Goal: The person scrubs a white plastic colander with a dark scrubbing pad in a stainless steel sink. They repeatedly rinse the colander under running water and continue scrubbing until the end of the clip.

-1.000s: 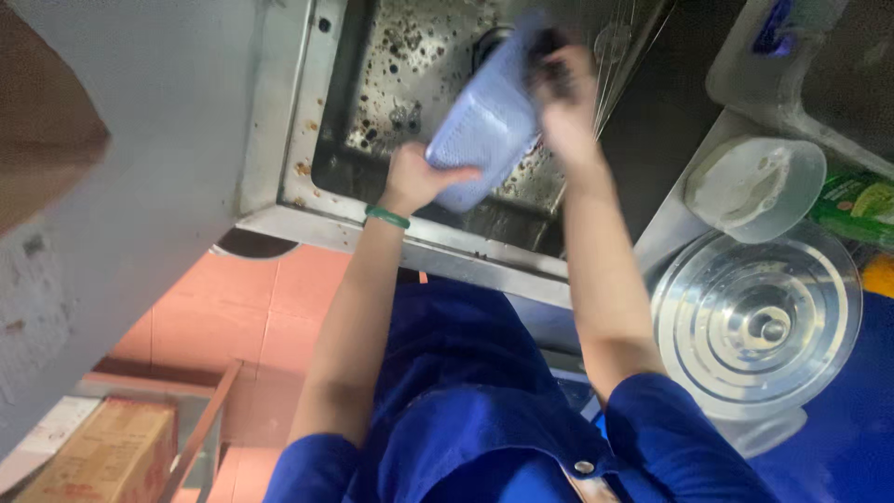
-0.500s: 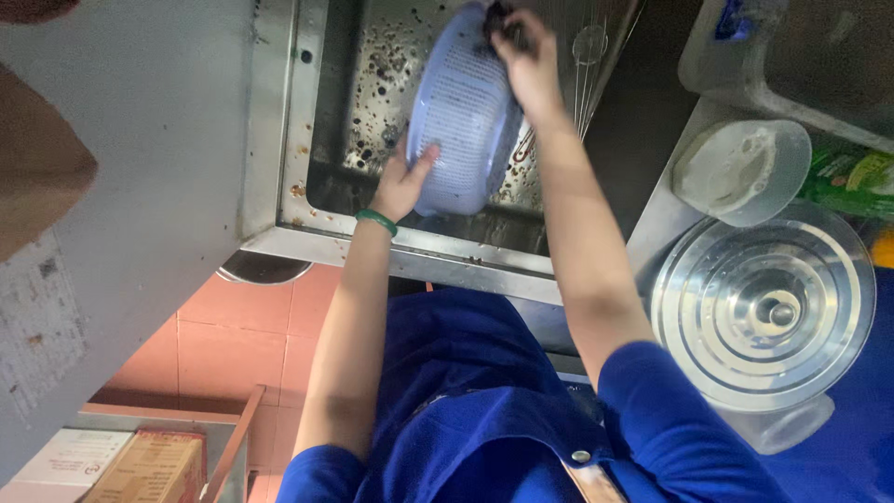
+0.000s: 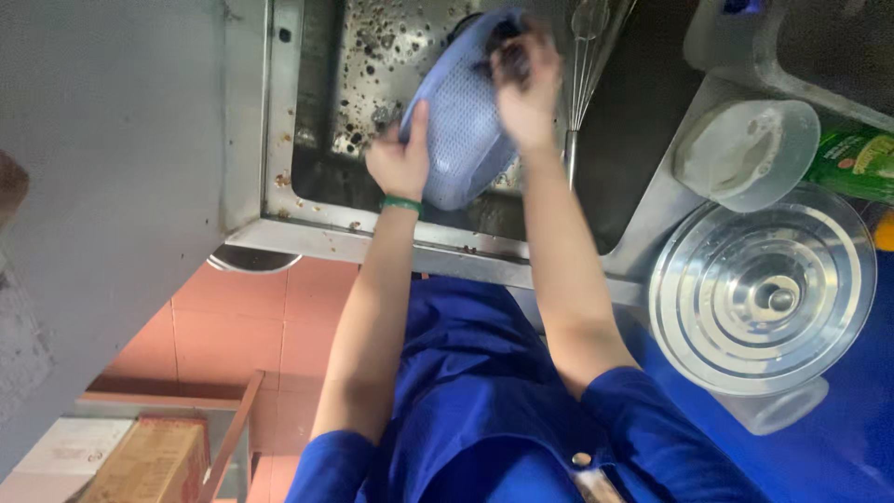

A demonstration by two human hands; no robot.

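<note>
While the blue mesh strainer basket [image 3: 463, 116] lay flatter and more face-on to the camera half a second ago, it now stands tipped on edge over the steel sink [image 3: 279, 149], its domed underside turned toward the lower left of the frame and its open mouth facing the upper right. That turn brings the inside within reach of the right hand [image 3: 526, 88], which has come round over the upper rim and curls closed on something dark at the mouth, probably a scrubbing pad; blur keeps me from being sure. The left hand [image 3: 400, 158], a green band at its wrist, grips the lower left edge with the thumb laid up along the mesh, steadying it. Judging from this, the scrubbing looks to have shifted to the rim and inside.

The basket's long axis runs from lower left to upper right, in the upper middle of the frame, above the speckled sink floor. A wire whisk [image 3: 585, 56] hangs just right of it. A ribbed metal lid [image 3: 762, 289] and a white tub [image 3: 745, 154] sit at the right.
</note>
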